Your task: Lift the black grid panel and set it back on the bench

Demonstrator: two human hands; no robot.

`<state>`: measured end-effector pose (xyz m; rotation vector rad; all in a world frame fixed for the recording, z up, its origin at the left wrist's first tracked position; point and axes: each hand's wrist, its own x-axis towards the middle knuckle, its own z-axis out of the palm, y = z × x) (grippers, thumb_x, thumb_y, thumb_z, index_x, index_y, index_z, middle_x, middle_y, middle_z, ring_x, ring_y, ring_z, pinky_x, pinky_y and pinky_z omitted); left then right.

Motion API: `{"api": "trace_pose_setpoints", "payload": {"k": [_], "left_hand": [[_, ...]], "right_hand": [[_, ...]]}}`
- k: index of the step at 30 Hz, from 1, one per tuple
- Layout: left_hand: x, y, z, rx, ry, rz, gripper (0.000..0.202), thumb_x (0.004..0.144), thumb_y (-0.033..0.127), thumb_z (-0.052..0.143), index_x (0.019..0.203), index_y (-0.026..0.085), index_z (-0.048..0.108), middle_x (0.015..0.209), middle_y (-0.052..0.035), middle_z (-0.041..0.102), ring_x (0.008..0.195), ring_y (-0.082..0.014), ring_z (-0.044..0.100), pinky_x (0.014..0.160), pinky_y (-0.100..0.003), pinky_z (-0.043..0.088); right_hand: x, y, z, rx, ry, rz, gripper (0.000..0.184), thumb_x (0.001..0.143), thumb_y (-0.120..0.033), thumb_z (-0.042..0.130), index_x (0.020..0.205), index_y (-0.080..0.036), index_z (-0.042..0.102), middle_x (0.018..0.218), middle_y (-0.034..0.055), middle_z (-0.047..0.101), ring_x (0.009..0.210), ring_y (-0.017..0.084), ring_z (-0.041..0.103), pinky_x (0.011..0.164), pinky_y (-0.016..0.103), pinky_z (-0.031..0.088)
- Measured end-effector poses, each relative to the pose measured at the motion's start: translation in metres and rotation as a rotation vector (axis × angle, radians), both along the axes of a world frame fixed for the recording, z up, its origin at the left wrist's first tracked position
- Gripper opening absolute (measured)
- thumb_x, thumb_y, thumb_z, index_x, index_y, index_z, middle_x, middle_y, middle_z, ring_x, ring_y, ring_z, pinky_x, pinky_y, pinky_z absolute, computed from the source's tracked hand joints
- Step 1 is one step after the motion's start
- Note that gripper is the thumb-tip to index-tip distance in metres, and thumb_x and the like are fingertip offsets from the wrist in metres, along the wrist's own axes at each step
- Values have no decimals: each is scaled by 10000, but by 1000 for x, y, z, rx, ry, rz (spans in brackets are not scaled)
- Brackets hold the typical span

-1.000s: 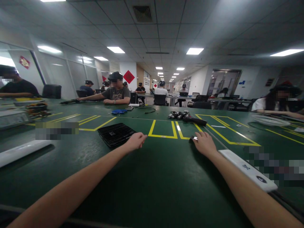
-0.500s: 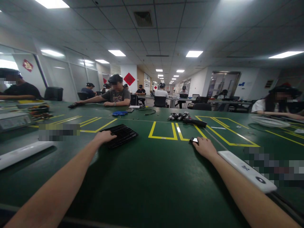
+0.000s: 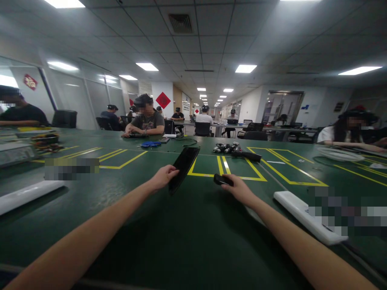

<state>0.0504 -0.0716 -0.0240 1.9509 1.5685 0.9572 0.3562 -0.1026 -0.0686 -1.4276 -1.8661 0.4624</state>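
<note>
My left hand [image 3: 165, 177] grips the left edge of a thin black rectangular panel [image 3: 184, 169], which is tilted steeply up above the green table. In my right hand [image 3: 240, 187] is a small black object [image 3: 223, 180] with rounded ends, held between thumb and fingers; its kind cannot be made out. A gap of bare tabletop separates the two held things. Just beyond them, yellow tape [image 3: 201, 175] outlines rectangles on the table [image 3: 193, 233].
White power strips lie at right [image 3: 308, 217] and left [image 3: 30, 196]. Farther back are a bundle of dark cables [image 3: 226, 148], a black handle-like piece [image 3: 248, 155] and a blue item [image 3: 151, 144]. A person [image 3: 148, 117] sits opposite, another person [image 3: 347, 129] at right.
My left hand has moved right and tipped the panel from near flat to steep. My right hand has moved left with the small black object. The person opposite has drawn an arm in.
</note>
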Motion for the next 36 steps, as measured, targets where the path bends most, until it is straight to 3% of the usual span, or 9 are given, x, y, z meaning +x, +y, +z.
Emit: {"api": "trace_pose_setpoints", "payload": {"k": [4, 7, 11, 15, 19, 23, 27, 32, 36], "left_hand": [[52, -32, -11, 16, -239, -302, 466, 709, 522, 503, 970, 138, 553, 897, -75, 618, 800, -211, 558, 681, -315, 434], [65, -41, -22, 59, -206, -384, 406, 718, 452, 544, 979, 142, 521, 868, -59, 588, 773, -181, 534, 671, -295, 425], [64, -42, -29, 31, -89, -403, 376, 696, 387, 595, 973, 152, 500, 726, 20, 479, 621, -111, 438, 559, -237, 370], [61, -41, -27, -78, -111, -416, 398, 656, 375, 643, 956, 145, 519, 705, 35, 448, 617, -102, 421, 560, -229, 351], [55, -37, -18, -301, -370, -347, 298, 681, 269, 617, 935, 138, 533, 739, 13, 506, 620, -88, 455, 549, -211, 355], [50, -35, -11, -412, -608, -231, 150, 691, 115, 554, 835, 111, 512, 746, -24, 564, 573, -65, 493, 541, -202, 391], [50, -40, -7, -453, -536, -260, 147, 771, 267, 530, 762, 130, 479, 645, -21, 590, 472, -60, 477, 434, -182, 362], [50, -45, -7, -461, -548, -320, 321, 716, 462, 574, 745, 162, 461, 456, 96, 388, 334, -18, 266, 331, -144, 145], [49, -44, -11, -491, -597, -354, 371, 660, 489, 626, 704, 159, 462, 443, 115, 289, 347, -11, 229, 346, -150, 95]], "right_hand": [[-31, -14, -7, -4, 323, 289, 465, 695, -281, 645, 1143, -211, 545, 1119, 57, 593, 1048, 233, 530, 932, 418, 386], [-37, -17, -12, 68, 347, 376, 418, 692, -276, 655, 1098, -212, 579, 1079, 49, 617, 1037, 245, 535, 929, 437, 394], [-39, -19, -13, 190, 222, 400, 282, 747, -249, 592, 1022, -197, 626, 1055, 50, 639, 1041, 243, 534, 949, 426, 389], [-45, -21, -12, 282, 87, 430, 287, 799, -189, 497, 1053, -237, 621, 1041, 28, 660, 1024, 221, 558, 930, 383, 428], [-48, -22, -14, 347, -75, 399, 388, 791, -122, 467, 1140, -249, 577, 1167, 33, 606, 1080, 233, 534, 960, 402, 406], [-46, -22, -15, 362, -142, 395, 432, 786, -112, 470, 1194, -237, 544, 1239, 40, 555, 1147, 255, 487, 979, 416, 392], [-46, -20, -16, 357, -102, 423, 436, 821, -136, 443, 1234, -263, 501, 1232, 13, 561, 1207, 234, 434, 983, 387, 402], [-49, -14, -22, 337, -20, 458, 420, 853, -155, 414, 1255, -262, 473, 1263, 13, 535, 1172, 202, 473, 977, 356, 414], [-50, -17, -20, 312, -22, 444, 416, 825, -153, 470, 1222, -270, 508, 1234, 17, 559, 1181, 218, 462, 984, 368, 404]]}}
